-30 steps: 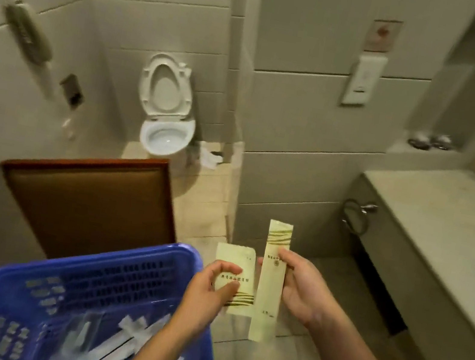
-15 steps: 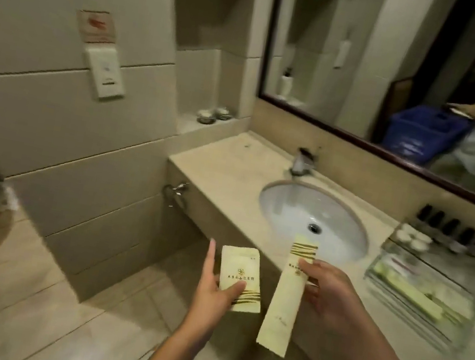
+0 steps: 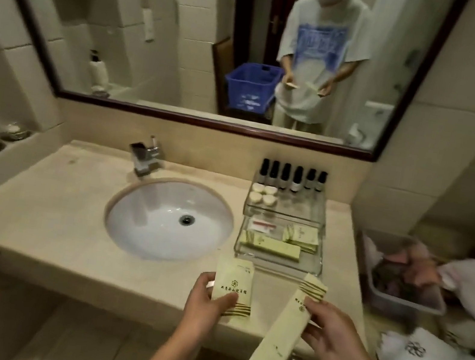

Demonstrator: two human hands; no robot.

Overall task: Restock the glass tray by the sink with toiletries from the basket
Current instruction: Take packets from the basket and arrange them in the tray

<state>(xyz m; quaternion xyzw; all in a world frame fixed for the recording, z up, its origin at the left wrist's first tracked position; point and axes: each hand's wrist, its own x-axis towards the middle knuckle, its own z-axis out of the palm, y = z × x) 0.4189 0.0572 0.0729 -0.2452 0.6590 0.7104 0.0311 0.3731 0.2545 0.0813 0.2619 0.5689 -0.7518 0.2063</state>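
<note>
View from a head-worn camera, looking down at a bathroom counter [image 3: 34, 207] with a white sink [image 3: 139, 226]. A second ago the person faced the blue basket and a toilet. Half a second ago the view was swinging toward the sink. Now the person stands square to the counter, and the basket [image 3: 251, 87] shows only in the mirror behind them.

The left hand [image 3: 208, 304] pinches a short pale-green packet [image 3: 231, 286], thumb across its front. The right hand [image 3: 328, 338] pinches a long packet [image 3: 284, 337] near its upper end, the rest hanging down. Both packets are held over the counter's front edge, exactly as they were carried through the turn.

The glass tray [image 3: 275, 265] sits right of the sink, just beyond the packets. It already holds similar green packets [image 3: 270, 246] in front (small dark bottles [image 3: 292, 176] line the back).

The fetching looks done. What likely remains is laying both packets in the tray's front section.
</note>
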